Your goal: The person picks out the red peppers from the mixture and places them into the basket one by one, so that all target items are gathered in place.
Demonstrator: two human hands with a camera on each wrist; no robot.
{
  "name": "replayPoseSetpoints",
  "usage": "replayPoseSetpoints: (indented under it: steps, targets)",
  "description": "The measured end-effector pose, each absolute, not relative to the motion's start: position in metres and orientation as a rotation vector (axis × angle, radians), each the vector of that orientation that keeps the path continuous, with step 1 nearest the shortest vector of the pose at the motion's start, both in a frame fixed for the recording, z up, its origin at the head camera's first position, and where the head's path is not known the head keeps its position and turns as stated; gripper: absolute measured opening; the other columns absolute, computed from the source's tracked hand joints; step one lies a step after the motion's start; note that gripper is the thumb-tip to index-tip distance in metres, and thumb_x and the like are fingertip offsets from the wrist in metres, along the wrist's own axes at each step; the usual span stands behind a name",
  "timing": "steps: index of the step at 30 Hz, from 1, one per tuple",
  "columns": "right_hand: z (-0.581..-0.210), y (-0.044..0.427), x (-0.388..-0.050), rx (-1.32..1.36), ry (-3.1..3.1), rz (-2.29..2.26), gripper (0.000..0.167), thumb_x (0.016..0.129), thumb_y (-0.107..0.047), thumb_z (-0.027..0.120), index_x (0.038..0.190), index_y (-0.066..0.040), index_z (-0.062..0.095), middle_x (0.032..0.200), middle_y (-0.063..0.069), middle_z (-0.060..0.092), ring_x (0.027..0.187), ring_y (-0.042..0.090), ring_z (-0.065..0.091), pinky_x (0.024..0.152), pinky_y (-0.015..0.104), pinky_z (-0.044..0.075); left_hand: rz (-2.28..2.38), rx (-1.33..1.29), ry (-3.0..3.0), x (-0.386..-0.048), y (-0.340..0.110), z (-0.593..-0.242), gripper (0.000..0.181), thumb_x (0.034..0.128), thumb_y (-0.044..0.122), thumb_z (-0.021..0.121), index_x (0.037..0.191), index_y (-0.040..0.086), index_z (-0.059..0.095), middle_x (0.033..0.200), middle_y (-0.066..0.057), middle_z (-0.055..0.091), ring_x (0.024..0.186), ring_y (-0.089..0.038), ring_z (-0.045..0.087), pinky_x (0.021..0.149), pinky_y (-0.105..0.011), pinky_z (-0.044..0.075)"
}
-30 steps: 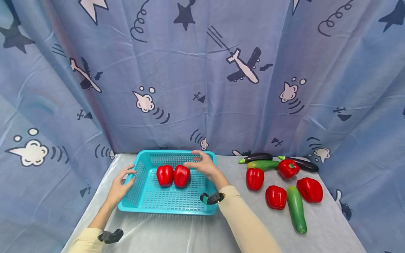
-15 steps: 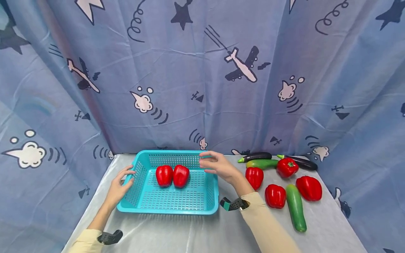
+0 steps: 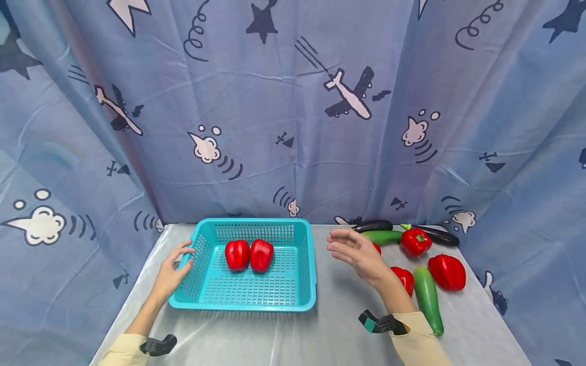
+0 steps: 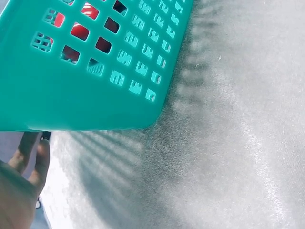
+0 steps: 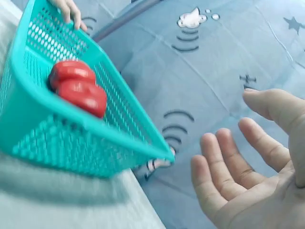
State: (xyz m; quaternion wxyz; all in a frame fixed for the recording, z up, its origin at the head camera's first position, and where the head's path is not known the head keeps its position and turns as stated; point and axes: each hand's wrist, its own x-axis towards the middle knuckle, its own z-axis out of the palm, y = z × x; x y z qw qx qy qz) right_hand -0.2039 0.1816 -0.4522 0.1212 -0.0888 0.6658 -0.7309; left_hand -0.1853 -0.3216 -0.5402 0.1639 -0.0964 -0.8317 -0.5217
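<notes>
A turquoise plastic basket (image 3: 238, 307) stands on the table with two red bell peppers (image 3: 237, 255) side by side inside, also seen in the right wrist view. My left hand (image 3: 168, 273) is at the basket's left rim, its fingers lying loosely over the edge and the thumb spread apart from them. My right hand (image 3: 359, 254) is in the air to the right of the basket, fingers spread, holding nothing. It partly hides a red bell pepper (image 3: 377, 248) and another red bell pepper (image 3: 405, 279) behind it.
At the right of the table lie a green cucumber (image 3: 428, 300), another cucumber (image 3: 382, 237), two eggplants (image 3: 437, 236) and further red bell peppers (image 3: 447, 273). A patterned blue curtain (image 3: 256, 127) closes off the back and sides.
My right hand has moved out of the basket to the right, toward the loose vegetables. The left hand, basket and the two bell peppers in it have hardly moved.
</notes>
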Motion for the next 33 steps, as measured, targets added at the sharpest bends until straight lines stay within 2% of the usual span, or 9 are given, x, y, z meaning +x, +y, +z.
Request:
replayPoseSetpoints:
  steps: [5,9,12,16,20,23,26,31,33]
  targets:
    - [-0.460,0.208,-0.201,-0.222,1.986,-2.153,0.047,0.100,-0.011,0.067,0.138,0.008,0.048,0.132,0.023,0.058,0.117,0.032,0.063,0.095,0.036,0.052,-1.479,-0.276,-2.369,-0.184,-0.321,-0.541,0.025,0.0955,-0.009,0.062,0.120,-0.008,0.064,0.148,-0.025,0.046,0.132,-0.044,0.042,0.086,-0.012,0.043]
    - [-0.465,0.226,-0.202,-0.197,2.013,-2.146,0.048,0.100,-0.011,0.067,0.138,0.009,0.047,0.128,0.018,0.062,0.113,0.027,0.065,0.096,0.038,0.051,-1.474,-0.277,-2.362,-0.184,-0.322,-0.543,0.026,0.0950,-0.009,0.062,0.121,-0.008,0.065,0.147,-0.025,0.047,0.133,-0.042,0.043,0.085,-0.011,0.043]
    - [-0.467,0.237,-0.202,-0.170,2.034,-2.147,0.047,0.099,-0.012,0.068,0.137,0.009,0.049,0.123,0.011,0.065,0.113,0.029,0.065,0.095,0.037,0.051,-1.484,-0.274,-2.358,-0.184,-0.322,-0.543,0.026,0.0950,-0.010,0.062,0.121,-0.008,0.064,0.147,-0.025,0.047,0.133,-0.042,0.043,0.086,-0.012,0.043]
    - [-0.466,0.249,-0.202,-0.131,2.074,-2.128,0.047,0.099,-0.015,0.070,0.136,0.005,0.051,0.127,0.015,0.063,0.113,0.027,0.065,0.093,0.033,0.052,-1.491,-0.260,-2.374,-0.185,-0.321,-0.541,0.025,0.0959,-0.008,0.061,0.121,-0.008,0.064,0.148,-0.024,0.046,0.134,-0.045,0.042,0.086,-0.012,0.043]
    - [-0.466,0.260,-0.204,-0.112,2.145,-2.079,0.046,0.099,-0.019,0.070,0.136,0.002,0.053,0.131,0.018,0.060,0.113,0.022,0.064,0.095,0.035,0.051,-1.484,-0.250,-2.383,-0.185,-0.321,-0.540,0.025,0.0960,-0.008,0.061,0.121,-0.008,0.064,0.149,-0.024,0.045,0.135,-0.045,0.041,0.086,-0.011,0.043]
    - [-0.467,0.270,-0.206,-0.106,2.224,-2.025,0.047,0.099,-0.021,0.070,0.136,0.001,0.052,0.131,0.019,0.059,0.116,0.025,0.062,0.096,0.035,0.051,-1.487,-0.256,-2.373,-0.186,-0.321,-0.539,0.026,0.0954,-0.009,0.061,0.121,-0.008,0.064,0.149,-0.024,0.045,0.134,-0.045,0.041,0.086,-0.011,0.043]
    - [-0.471,0.279,-0.209,-0.120,2.324,-1.950,0.048,0.099,-0.023,0.069,0.137,0.002,0.052,0.131,0.023,0.058,0.117,0.027,0.061,0.093,0.031,0.052,-1.488,-0.266,-2.367,-0.188,-0.320,-0.539,0.026,0.0953,-0.009,0.061,0.121,-0.009,0.063,0.148,-0.025,0.045,0.134,-0.046,0.042,0.087,-0.012,0.044]
    - [-0.480,0.292,-0.218,-0.149,2.451,-1.847,0.052,0.098,-0.030,0.070,0.137,0.001,0.054,0.132,0.025,0.058,0.112,0.020,0.062,0.089,0.023,0.051,-1.490,-0.270,-2.360,-0.187,-0.321,-0.541,0.025,0.0955,-0.010,0.061,0.121,-0.009,0.064,0.148,-0.025,0.046,0.133,-0.046,0.041,0.087,-0.012,0.043]
    - [-0.485,0.296,-0.222,-0.163,2.475,-1.820,0.054,0.097,-0.030,0.072,0.138,0.000,0.054,0.134,0.024,0.057,0.116,0.021,0.060,0.089,0.021,0.050,-1.497,-0.267,-2.358,-0.186,-0.321,-0.541,0.026,0.0954,-0.010,0.061,0.121,-0.009,0.064,0.148,-0.025,0.046,0.133,-0.045,0.042,0.087,-0.012,0.044]
